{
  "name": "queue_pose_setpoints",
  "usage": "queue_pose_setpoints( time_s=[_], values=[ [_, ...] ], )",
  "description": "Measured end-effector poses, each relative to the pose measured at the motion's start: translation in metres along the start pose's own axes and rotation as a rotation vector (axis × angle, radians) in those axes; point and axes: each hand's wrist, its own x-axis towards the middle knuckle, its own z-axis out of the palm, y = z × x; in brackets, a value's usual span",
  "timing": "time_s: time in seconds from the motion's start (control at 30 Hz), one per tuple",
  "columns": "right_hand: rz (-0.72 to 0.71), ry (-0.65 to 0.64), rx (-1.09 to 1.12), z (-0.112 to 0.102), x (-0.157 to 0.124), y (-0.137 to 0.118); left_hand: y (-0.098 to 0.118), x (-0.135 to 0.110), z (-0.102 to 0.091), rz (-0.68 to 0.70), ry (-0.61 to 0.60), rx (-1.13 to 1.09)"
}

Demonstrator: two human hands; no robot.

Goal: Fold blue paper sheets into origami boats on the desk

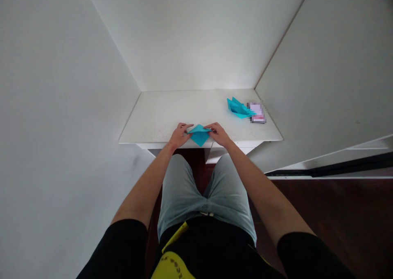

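Observation:
A small folded piece of blue paper is held at the front edge of the white table. It looks like a diamond, with a crease running across its middle. My left hand pinches its left corner, index finger stretched along the top. My right hand grips the right corner between thumb and fingers. Farther back on the right lies another folded blue paper shape, with pointed flaps standing up. Its right tip overlaps a pixelated pinkish object that I cannot make out.
The white table is narrow and sits between walls at the left, back and right. A blurred pinkish rectangular item lies near its right edge. Beneath the tabletop is a white drawer unit, close to my knees.

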Motion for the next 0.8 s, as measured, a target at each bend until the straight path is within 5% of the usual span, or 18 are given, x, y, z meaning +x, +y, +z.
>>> queue_pose_setpoints(
  time_s=[0.2,0.47,0.67,0.8],
  values=[
    [-0.096,-0.148,-0.078,-0.007,-0.001,0.005,-0.001,-0.002,-0.005,0.022,-0.052,0.044],
    [-0.142,-0.062,-0.236,0.001,-0.004,0.011,0.0,-0.004,0.002,0.101,0.01,0.216],
    [-0.115,0.012,-0.29,0.005,-0.002,0.014,-0.001,-0.004,0.0,0.003,0.022,0.092],
    [-0.156,-0.073,-0.214,-0.005,-0.003,0.011,0.002,-0.006,-0.004,0.059,-0.033,0.109]
  ],
)
